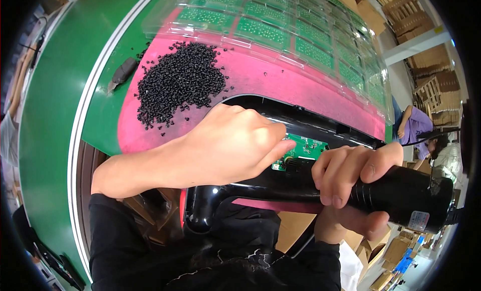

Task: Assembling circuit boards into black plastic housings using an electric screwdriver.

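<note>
My right hand (pixel 350 178) is wrapped around a thick black electric screwdriver (pixel 421 193) that lies sideways, its front end toward the circuit board. My left hand (pixel 245 143) is bent over the board with its fingers curled together; whatever they pinch is hidden. The green circuit board (pixel 310 146) sits inside a glossy black plastic housing (pixel 280 109), partly covered by both hands. The housing rests at the near edge of a pink mat (pixel 295 85). A large heap of small black screws (pixel 180 83) lies beyond my left forearm.
Clear plastic trays (pixel 240 43) with several green circuit boards stand along the mat's far side. A dark grey crumpled piece (pixel 124 73) lies left of the screws on the green table (pixel 52 115). A person in purple (pixel 416 125) is at the right, near stacked cardboard (pixel 441 90).
</note>
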Demonstrator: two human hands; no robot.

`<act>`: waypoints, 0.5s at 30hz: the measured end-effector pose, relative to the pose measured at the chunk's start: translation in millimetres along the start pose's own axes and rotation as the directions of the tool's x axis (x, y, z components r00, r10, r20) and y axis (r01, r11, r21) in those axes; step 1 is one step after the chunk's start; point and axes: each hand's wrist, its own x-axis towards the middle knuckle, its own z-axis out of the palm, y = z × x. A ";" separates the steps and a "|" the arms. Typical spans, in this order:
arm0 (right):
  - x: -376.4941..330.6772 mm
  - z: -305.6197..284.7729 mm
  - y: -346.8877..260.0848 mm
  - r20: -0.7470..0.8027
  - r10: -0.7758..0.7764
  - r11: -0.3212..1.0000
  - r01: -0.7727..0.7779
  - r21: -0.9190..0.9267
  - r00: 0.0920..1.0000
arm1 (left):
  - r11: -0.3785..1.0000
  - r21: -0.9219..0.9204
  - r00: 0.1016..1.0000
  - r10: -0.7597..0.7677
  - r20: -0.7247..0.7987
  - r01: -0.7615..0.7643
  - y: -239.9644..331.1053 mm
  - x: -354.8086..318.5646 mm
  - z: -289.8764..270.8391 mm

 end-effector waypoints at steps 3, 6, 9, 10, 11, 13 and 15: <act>1.2 1.0 5.1 0.013 -0.005 1.000 0.005 -0.003 1.000 | 0.999 -0.019 0.999 -0.028 0.017 0.028 -0.1 -1.3 -1.4; 4.6 -0.8 9.2 0.064 -0.016 1.000 0.017 -0.021 0.998 | 1.000 -0.026 1.000 -0.012 -0.021 0.012 -1.5 -2.8 -0.4; 5.0 -10.4 11.5 0.232 0.027 0.986 -0.065 0.155 0.972 | 0.998 -0.029 0.996 0.053 -0.065 -0.055 -6.0 -4.4 3.7; 4.7 -10.2 8.8 0.233 0.025 0.987 -0.062 0.149 0.972 | 0.998 -0.029 0.996 0.059 -0.068 -0.061 -8.6 -4.6 5.0; 4.3 -9.7 5.5 0.243 0.067 0.988 -0.099 0.119 0.968 | 0.995 -0.029 0.994 0.093 -0.062 -0.095 -11.4 -4.6 6.2; -2.3 23.4 -3.5 -0.184 0.198 0.943 -0.239 -0.233 0.963 | 0.992 -0.024 0.990 0.125 -0.057 -0.127 -14.1 -5.6 8.0; -1.2 32.6 1.5 -0.261 0.134 0.949 -0.200 -0.245 0.956 | 0.991 0.009 0.990 0.136 -0.044 -0.136 -14.0 -6.5 7.2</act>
